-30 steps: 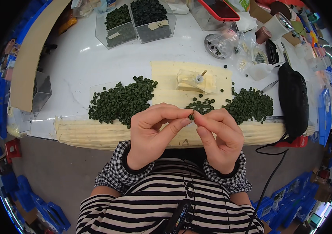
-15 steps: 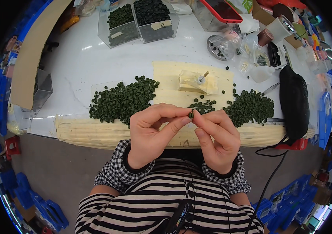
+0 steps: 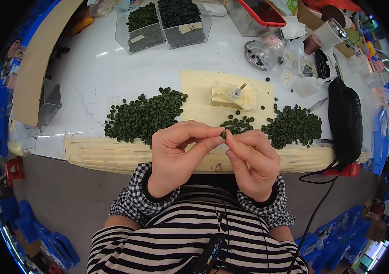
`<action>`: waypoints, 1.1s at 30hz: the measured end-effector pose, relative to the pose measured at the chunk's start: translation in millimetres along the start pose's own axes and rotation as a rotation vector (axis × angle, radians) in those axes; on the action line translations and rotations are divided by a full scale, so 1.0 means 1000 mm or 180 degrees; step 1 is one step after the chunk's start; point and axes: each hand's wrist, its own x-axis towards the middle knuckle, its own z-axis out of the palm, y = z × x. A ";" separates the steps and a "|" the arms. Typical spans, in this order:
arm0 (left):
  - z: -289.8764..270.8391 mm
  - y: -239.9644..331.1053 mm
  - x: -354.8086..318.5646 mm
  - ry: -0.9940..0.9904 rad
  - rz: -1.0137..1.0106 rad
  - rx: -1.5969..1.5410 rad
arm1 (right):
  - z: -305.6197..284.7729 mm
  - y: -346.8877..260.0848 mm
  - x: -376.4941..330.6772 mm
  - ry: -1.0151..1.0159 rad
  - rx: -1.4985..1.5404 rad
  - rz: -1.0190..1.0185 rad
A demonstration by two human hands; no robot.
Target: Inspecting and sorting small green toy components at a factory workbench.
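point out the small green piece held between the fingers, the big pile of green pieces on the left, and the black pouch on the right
small green piece (image 3: 223,134), head view, its visible dark face.
left pile of green pieces (image 3: 144,116), head view, pile's middle.
black pouch (image 3: 345,119), head view, middle of its top.

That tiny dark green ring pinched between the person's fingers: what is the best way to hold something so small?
By its rim, pinched from two opposite sides, much as here: the small green ring sits between the fingertips of the left hand and the right hand. It looks like the flat round pieces in the left pile, so probably only the edge gives purchase.
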 end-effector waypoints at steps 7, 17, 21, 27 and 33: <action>-0.001 -0.002 0.000 0.0014 0.0039 0.0099 | 0.001 -0.001 -0.002 0.0003 0.0048 0.0062; -0.002 -0.001 0.001 -0.0030 0.0064 -0.0004 | 0.003 -0.004 -0.005 0.0012 0.0109 0.0167; -0.003 0.000 0.000 -0.0072 0.0067 0.0009 | 0.002 -0.005 -0.005 -0.0002 0.0086 0.0178; -0.003 0.000 0.000 -0.0054 0.0040 -0.0028 | 0.002 -0.006 -0.005 -0.0001 0.0073 0.0206; -0.003 0.001 0.000 -0.0073 0.0055 -0.0036 | 0.002 -0.006 -0.005 0.0008 0.0053 0.0201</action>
